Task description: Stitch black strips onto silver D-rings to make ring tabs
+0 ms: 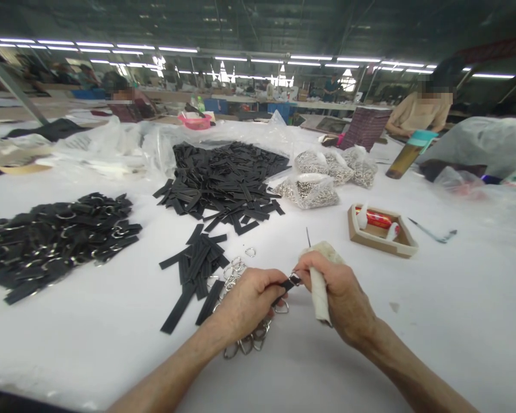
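My left hand is closed on a short black strap with a metal ring at its tip. My right hand is closed round a cloth-wrapped tool handle whose thin dark blade points up, and its fingers pinch the ring end of the strap. Both hands meet just above the white table. Several loose metal D-rings lie under and beside my left hand. A small bundle of black strips lies just left of the rings.
A big heap of black strips lies mid-table, and a pile of ringed straps at the left. Bags of metal rings sit behind. A cardboard tray with a red tube stands right. A bottle and seated workers are farther back.
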The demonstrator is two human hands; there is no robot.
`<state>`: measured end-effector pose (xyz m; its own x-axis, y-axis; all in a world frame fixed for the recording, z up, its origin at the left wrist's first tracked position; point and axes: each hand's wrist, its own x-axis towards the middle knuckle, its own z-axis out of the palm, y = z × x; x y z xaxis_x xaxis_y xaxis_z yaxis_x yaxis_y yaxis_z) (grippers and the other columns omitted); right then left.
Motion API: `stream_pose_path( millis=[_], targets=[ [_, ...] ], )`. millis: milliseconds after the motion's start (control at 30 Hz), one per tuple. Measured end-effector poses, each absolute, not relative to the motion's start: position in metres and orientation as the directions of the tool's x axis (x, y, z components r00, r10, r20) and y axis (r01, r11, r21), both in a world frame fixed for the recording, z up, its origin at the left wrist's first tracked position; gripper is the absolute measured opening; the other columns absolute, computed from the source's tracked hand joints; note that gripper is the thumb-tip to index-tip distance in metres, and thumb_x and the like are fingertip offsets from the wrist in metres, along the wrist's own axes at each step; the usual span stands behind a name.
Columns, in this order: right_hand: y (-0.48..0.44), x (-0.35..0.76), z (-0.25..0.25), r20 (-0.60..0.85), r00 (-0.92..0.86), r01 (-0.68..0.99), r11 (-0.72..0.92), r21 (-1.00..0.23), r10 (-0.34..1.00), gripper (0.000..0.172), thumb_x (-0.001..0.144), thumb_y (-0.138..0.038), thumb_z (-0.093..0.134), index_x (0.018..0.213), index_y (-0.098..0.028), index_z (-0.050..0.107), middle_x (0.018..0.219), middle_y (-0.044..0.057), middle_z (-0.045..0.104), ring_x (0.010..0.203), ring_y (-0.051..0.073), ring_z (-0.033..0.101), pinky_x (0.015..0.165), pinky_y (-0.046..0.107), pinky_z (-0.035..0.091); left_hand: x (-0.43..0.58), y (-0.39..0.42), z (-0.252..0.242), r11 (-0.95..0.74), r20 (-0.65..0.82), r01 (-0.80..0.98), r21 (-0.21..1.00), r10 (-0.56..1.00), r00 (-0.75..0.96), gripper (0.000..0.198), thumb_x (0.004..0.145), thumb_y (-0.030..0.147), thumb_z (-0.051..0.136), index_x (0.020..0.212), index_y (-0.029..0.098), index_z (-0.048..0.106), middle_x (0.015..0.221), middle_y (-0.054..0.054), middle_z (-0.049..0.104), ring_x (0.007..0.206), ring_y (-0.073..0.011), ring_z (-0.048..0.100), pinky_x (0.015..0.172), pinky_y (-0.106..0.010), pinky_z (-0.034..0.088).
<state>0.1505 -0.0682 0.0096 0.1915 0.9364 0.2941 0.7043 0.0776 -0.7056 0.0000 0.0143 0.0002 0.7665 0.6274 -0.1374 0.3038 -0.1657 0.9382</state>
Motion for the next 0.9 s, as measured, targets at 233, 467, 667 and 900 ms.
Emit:
stream_pose_path(
  millis=[233, 467, 667, 900],
  targets=[
    [-0.069, 0.156, 0.012, 0.311, 0.224, 0.645, 0.098, -0.758, 0.924, 0.009, 0.082, -0.018, 0.049, 0.085, -0.022, 0.056, 0.075, 0.0, 0.058, 0.065, 0.014, 0.051, 0.059, 0.025, 0.04, 0.002, 0.016, 0.008, 0.253, -0.252, 0.129, 0.959, 0.545, 0.8, 0.037, 0.074, 0.017, 0.055, 0.111, 0.02, 0.052, 0.074, -0.004, 0.065, 0.069, -0.0198, 0.064, 0.054, -0.027, 0.051],
    [-0.072, 0.155, 0.005, 0.539, 0.168, 0.708, 0.279, -0.649, 0.826, 0.011, 0.084, -0.018, 0.05, 0.092, -0.021, 0.057, 0.088, 0.004, 0.062, 0.078, 0.017, 0.057, 0.07, 0.031, 0.044, 0.001, 0.022, 0.004, 0.588, -0.357, -0.075, 0.806, 0.583, 0.73, 0.04, 0.07, 0.01, 0.062, 0.109, 0.013, 0.054, 0.085, -0.011, 0.068, 0.068, -0.0207, 0.067, 0.067, -0.037, 0.053],
    [-0.065, 0.143, 0.006, 0.628, -0.196, 0.774, 0.512, -0.372, 0.753, 0.016, 0.084, -0.009, 0.044, 0.09, -0.019, 0.054, 0.091, 0.006, 0.063, 0.08, 0.018, 0.053, 0.068, 0.032, 0.044, 0.002, 0.023, 0.003, 0.65, -0.394, -0.219, 0.728, 0.658, 0.641, 0.022, 0.067, 0.0, 0.06, 0.086, 0.01, 0.06, 0.069, -0.007, 0.068, 0.059, -0.0159, 0.065, 0.062, -0.029, 0.054],
    [-0.061, 0.137, 0.003, 0.676, -0.271, 0.819, 0.533, -0.212, 0.685, 0.015, 0.084, -0.007, 0.043, 0.085, -0.019, 0.052, 0.081, 0.006, 0.061, 0.077, 0.018, 0.051, 0.065, 0.031, 0.045, 0.004, 0.02, 0.0, 0.718, -0.396, -0.259, 0.645, 0.605, 0.69, 0.016, 0.069, -0.002, 0.058, 0.076, 0.012, 0.06, 0.07, -0.006, 0.069, 0.062, -0.0151, 0.065, 0.064, -0.028, 0.054]
  ],
)
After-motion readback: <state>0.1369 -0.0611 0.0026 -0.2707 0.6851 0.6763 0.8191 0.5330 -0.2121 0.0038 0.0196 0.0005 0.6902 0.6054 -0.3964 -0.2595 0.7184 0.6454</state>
